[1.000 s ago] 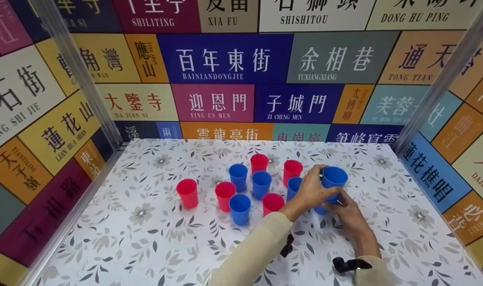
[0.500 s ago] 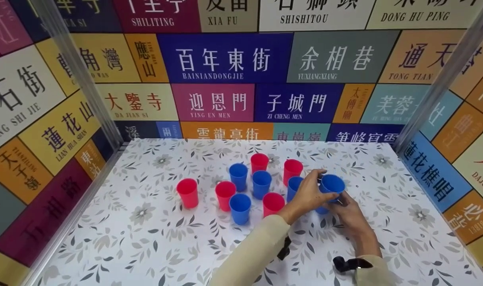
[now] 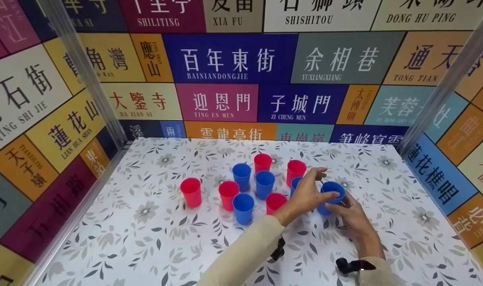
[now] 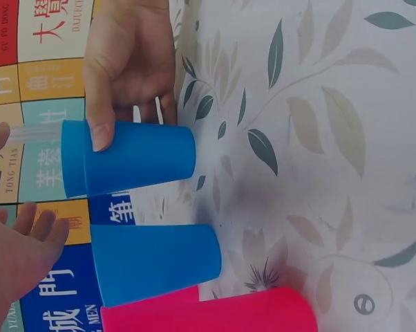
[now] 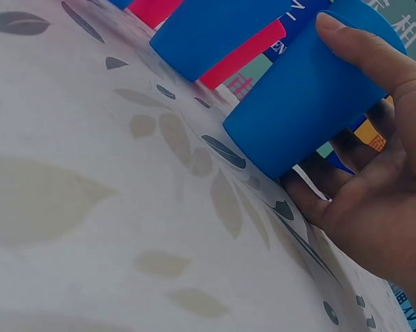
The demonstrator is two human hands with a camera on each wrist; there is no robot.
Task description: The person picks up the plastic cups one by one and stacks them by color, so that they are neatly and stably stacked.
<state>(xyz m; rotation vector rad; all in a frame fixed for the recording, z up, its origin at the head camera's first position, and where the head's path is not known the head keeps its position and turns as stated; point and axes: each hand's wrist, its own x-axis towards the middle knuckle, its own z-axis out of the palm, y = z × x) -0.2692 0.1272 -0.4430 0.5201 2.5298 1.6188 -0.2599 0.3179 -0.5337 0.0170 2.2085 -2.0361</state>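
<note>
Two nested blue cups stand upright at the right of the group, a second rim showing just above the first in the left wrist view. My right hand grips this pair from the right side, thumb near the rim and fingers behind. Above the pair, my left hand is spread, its thumb and fingers apart from the rim in the left wrist view. Another blue cup stands just beside the pair, partly covered by my left hand in the head view. Close by is a red cup.
Left of my hands stand several more upright cups, among them a front blue cup, a middle blue cup and a far-left red cup. A flowered cloth covers the table. Sign-printed panels wall in the back and sides.
The upper blue cup has come down into the lower one under my left hand. My left fingers have loosened from it. My right hand has stayed at the lower cup.
</note>
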